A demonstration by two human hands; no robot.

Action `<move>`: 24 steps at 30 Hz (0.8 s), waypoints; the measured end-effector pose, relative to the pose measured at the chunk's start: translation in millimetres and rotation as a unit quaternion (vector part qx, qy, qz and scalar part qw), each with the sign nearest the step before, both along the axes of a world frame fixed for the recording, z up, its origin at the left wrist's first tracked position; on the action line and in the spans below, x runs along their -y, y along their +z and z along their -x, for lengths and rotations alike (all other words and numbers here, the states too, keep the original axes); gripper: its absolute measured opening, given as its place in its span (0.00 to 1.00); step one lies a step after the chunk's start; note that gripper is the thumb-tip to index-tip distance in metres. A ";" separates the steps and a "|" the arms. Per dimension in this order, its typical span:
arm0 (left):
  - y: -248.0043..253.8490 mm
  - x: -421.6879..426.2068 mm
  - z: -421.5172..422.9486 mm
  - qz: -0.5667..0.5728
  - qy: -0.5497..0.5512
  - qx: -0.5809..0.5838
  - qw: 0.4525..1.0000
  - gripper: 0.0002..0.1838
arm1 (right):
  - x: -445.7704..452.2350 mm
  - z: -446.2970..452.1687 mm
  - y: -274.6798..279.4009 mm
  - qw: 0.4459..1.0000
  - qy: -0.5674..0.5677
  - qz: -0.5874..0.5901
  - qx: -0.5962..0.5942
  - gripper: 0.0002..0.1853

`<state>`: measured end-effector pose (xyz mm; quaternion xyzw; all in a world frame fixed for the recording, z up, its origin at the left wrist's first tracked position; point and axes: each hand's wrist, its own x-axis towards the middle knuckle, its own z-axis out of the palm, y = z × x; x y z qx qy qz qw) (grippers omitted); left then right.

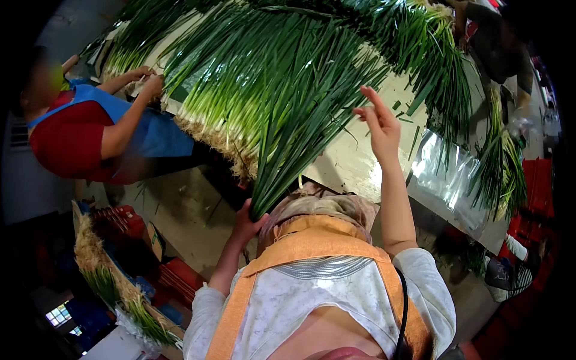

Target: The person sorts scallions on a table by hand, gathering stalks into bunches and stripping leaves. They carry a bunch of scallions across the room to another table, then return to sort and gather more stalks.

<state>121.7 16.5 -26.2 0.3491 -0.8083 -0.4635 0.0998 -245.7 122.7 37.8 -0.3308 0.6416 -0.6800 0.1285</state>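
Note:
A fanned bunch of long green onions stands out from my left hand, whose fingers wrap round its narrow lower end in front of the apron. The end inside the grip is hidden. To the right of the leaves, my right hand is raised above the table with fingers apart and nothing in it. Under and beside the held bunch lies a broad pile of green onions, pale stems and brown roots towards me, dark leaves pointing away.
On the left, a co-worker in a blue apron has both hands at the table edge. Another person is at the far right. The pale table carries more green bunches and a clear plastic sheet. Red crates stand right.

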 end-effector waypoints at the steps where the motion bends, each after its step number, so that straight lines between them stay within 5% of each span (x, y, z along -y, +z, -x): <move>1: -0.2 0.3 -0.6 0.005 -0.004 0.005 1.000 0.24 | 4.8 -2.1 -2.7 0.998 0.000 -0.009 0.066 0.26; 7: -4.7 4.1 -6.2 0.007 -0.028 0.002 1.000 0.24 | 18.7 3.2 -23.1 0.936 0.026 -0.139 0.322 0.34; 11: -2.2 4.2 -6.0 0.023 -0.029 0.011 0.999 0.23 | 24.6 -1.5 -37.9 0.910 0.074 -0.081 0.401 0.24; 14: -0.4 5.8 -6.8 -0.001 -0.029 0.017 0.999 0.23 | 27.3 -6.7 -36.0 0.911 0.078 -0.076 0.398 0.13; 24: 8.6 -2.0 2.2 -0.038 -0.038 0.011 0.999 0.21 | 29.6 -16.7 -30.5 0.887 -0.017 -0.018 0.461 0.11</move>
